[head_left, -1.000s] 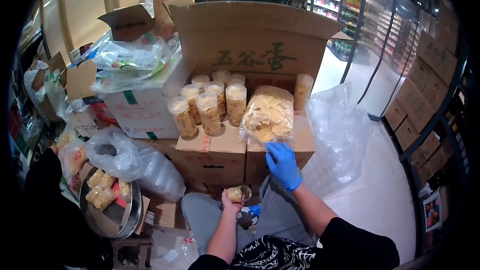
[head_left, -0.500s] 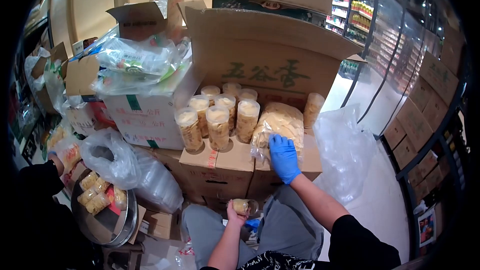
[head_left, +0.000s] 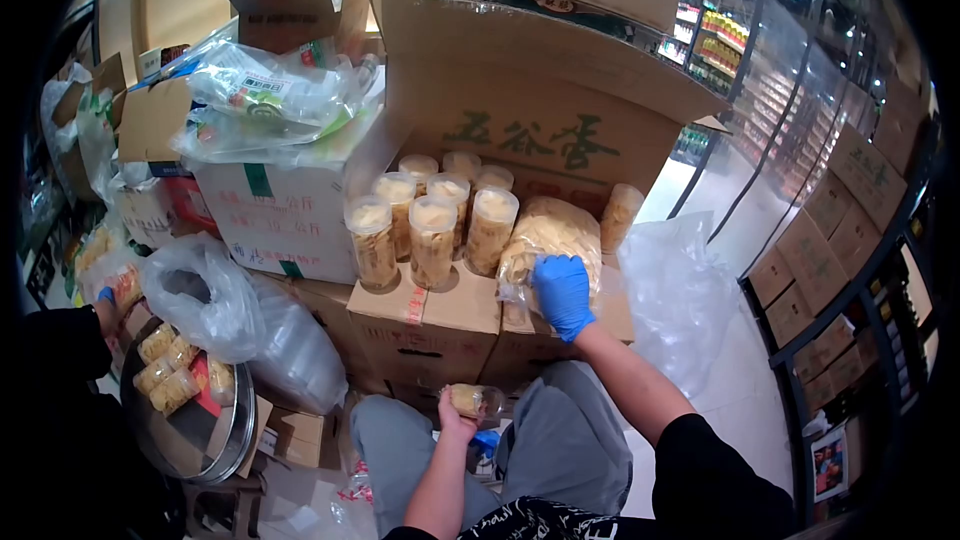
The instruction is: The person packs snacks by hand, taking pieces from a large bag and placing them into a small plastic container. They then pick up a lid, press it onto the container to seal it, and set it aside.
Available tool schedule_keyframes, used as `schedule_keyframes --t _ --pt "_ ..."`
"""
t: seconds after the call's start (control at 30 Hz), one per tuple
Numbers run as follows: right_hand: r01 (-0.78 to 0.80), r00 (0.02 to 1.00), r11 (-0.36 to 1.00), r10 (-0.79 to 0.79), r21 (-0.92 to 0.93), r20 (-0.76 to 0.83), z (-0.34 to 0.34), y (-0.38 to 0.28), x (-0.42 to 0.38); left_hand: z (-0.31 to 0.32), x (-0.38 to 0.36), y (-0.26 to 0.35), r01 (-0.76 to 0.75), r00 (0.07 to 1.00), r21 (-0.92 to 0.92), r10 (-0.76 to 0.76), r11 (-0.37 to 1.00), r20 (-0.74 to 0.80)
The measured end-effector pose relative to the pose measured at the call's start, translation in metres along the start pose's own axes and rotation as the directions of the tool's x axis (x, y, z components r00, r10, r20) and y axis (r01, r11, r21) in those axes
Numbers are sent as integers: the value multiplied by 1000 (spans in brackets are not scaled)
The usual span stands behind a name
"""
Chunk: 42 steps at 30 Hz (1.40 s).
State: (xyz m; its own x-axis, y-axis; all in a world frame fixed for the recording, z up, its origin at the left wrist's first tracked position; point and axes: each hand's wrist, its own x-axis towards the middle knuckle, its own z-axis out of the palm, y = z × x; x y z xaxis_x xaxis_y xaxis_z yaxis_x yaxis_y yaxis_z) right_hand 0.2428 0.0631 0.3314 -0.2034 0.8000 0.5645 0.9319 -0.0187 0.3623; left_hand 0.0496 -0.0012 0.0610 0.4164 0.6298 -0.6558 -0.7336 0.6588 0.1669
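My left hand (head_left: pixel 457 416), bare, is wrapped round a clear plastic jar (head_left: pixel 478 401) lying on its side between my knees, with pale yellow food inside. My right hand (head_left: pixel 563 296), in a blue glove, is at the open mouth of a clear bag of flat yellowish pieces (head_left: pixel 555 231). Its fingers are curled, and whatever they hold is hidden. Left of the bag, several filled jars (head_left: pixel 432 244) stand upright on a cardboard box (head_left: pixel 423 326). Another filled jar (head_left: pixel 621 217) stands right of the bag.
At the left, a co-worker's hand (head_left: pixel 106 310) touches bagged food. Packed jars (head_left: pixel 172 391) lie on a round metal tray (head_left: pixel 243 430) beside plastic bags (head_left: pixel 205 300). A white box (head_left: pixel 270 210) stands behind. Clear plastic sheeting (head_left: pixel 680 290) hangs at the right.
My right hand has drawn in from lying on the bag to curled fingers at its opening. The view has shifted slightly. My left hand still holds the jar.
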Motion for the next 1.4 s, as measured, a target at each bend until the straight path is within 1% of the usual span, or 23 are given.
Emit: schedule_keyframes --t 0.1,0.2,0.27,0.3,0.37,0.4,0.47,0.6,0.7,0.77,0.8,0.83,0.87,0.93,0.97,1.0,1.03,1.1,1.17,1.2,1.23,1.3,1.4 --pt "23 999 999 -22 24 -39 1 6 -2 3 -7 11 -56 998 -34 56 998 -8" --pt "58 995 997 -54 58 -79 -7 9 -7 0 -11 19 -57 998 -26 57 998 -5" --pt "75 987 983 -49 166 -155 -14 10 -10 -2 -11 20 -75 997 -41 73 996 -36" --pt "75 987 983 -49 166 -156 -19 10 -11 -5 -10 20 -75 997 -41 74 996 -36" --pt "26 990 960 12 277 -137 -30 9 -17 -10 -9 19 -44 999 -14 44 999 -3" --pt "25 991 959 13 281 -132 -33 8 -19 -13 -9 17 -43 999 -14 43 999 -8" --pt "-11 988 924 69 383 -139 -38 7 -21 -13 -13 18 -51 999 -7 50 999 -13" --pt "-15 988 916 75 402 -136 -37 7 -23 -21 -10 20 -71 997 -46 69 996 -31" --pt "-26 993 903 73 428 -95 -41 8 -26 -19 -16 20 -85 992 -34 81 996 -96" --pt "-38 989 888 99 458 -110 -42 5 -27 -32 -10 19 -99 995 -39 99 994 2" --pt "-53 988 874 116 484 -101 -41 3 -26 -40 -3 18 -100 991 -79 106 992 84" --pt "-56 987 857 126 513 -102 -41 3 -24 -42 -1 17 -128 986 -72 134 989 99" --pt "-64 985 849 139 525 -106 -42 0 -23 -49 4 17 -121 988 -73 127 990 87" --pt "-72 984 854 147 516 -105 -39 0 -23 -46 7 11 -194 981 -146 196 970 -3" --pt "-72 983 852 150 518 -110 -40 -1 -21 -57 18 13 -115 993 -125 119 986 27" --pt "-69 983 854 147 515 -112 -41 -3 -21 -55 16 12 -131 990 -137 136 982 24" --pt "-72 985 855 143 514 -99 -35 -3 -21 -59 22 11 -148 989 -121 146 982 -23" --pt "-32 986 845 115 534 -122 -29 -7 -19 -46 18 11 -216 953 -73 194 974 -234" --pt "-71 988 847 131 528 -77 -25 -4 -22 -44 19 12 -243 937 -75 215 967 -276" --pt "-36 985 849 120 527 -126 -24 -3 -24 -44 20 9 -250 925 -53 222 967 -308" --pt "-58 984 854 135 516 -113 -25 -4 -25 -46 24 7 -230 929 -39 207 972 -305" --pt "-18 986 845 105 534 -132 -32 -6 -24 -52 28 8 -196 960 -104 170 975 -221" --pt "-43 993 868 91 495 -74 -37 -7 -26 -56 31 6 -189 973 -104 172 976 -150"
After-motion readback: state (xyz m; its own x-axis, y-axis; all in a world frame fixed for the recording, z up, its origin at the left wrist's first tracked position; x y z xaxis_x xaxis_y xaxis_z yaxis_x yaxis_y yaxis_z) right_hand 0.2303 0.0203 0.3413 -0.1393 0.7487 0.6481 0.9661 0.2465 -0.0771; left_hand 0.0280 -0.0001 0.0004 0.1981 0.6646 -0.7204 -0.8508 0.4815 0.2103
